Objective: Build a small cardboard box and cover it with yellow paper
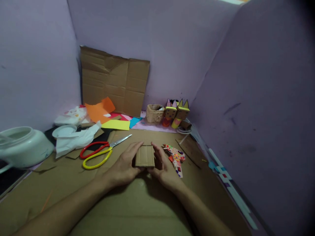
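Observation:
Between my two hands is a small cardboard box point(145, 156), held just over the cardboard-covered table. My left hand point(126, 165) grips its left side, thumb at the near edge and fingers along the far corner. On the other side, my right hand point(165, 167) closes round the box with its thumb low and fingers at the far right corner. Scissors point(108, 151) with one red and one yellow handle lie left of my left hand, blades partly open. Just beyond my right hand rests a flower-patterned paper piece point(176, 156).
A white pot point(27, 144) stands at the left, near crumpled white tissue point(76, 141). Orange paper point(98, 111) and yellow paper point(115, 124) lie at the back, before a leaning cardboard sheet point(114, 80). A woven basket point(154, 114) stands beside eared cardboard figures point(182, 113).

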### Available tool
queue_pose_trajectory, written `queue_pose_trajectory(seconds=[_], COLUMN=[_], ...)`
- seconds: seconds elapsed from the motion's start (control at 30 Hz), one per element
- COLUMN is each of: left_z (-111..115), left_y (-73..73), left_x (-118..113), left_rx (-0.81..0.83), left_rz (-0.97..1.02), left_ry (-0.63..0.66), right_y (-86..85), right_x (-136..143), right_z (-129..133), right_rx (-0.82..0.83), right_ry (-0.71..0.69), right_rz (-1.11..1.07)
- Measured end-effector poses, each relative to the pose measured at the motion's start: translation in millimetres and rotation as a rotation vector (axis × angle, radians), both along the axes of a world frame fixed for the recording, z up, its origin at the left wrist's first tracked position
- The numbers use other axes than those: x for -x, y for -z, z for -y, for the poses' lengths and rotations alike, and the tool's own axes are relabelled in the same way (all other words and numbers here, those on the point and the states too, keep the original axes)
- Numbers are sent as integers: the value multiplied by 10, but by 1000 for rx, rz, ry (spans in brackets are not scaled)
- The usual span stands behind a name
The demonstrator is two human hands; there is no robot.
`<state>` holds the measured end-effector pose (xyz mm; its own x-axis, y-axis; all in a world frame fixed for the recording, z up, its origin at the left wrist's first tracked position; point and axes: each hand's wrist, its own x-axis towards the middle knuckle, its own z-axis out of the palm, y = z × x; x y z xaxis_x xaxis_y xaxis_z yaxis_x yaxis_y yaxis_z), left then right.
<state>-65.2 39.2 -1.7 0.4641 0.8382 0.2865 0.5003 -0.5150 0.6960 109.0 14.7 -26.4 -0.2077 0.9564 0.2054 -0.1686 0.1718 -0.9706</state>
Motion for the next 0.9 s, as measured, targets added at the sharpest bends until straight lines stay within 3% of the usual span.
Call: queue_pose_trajectory(seconds=[0.27, 0.43, 0.53, 0.7, 0.83, 0.9], left_z=[44, 57, 48, 7, -34, -43], left_y=[164, 114, 89, 121, 171, 150], left_x=[-5, -18, -45, -45, 29, 69], left_rx=[199, 271, 281, 137, -120, -168], left_rz=[-119, -135, -111, 43, 19, -18], left_ry=[87, 113, 89, -9, 71, 103], right_y=[-24, -39, -15, 39, 39, 33], right_x=[65, 92, 111, 54, -73, -116], right_z=[103, 134, 111, -20, -81, -78], right_rx=[125, 149, 179, 83, -48, -95], right_ry=[7, -54, -17, 71, 31, 49], right_rz=[238, 192, 75, -132, 18, 129])
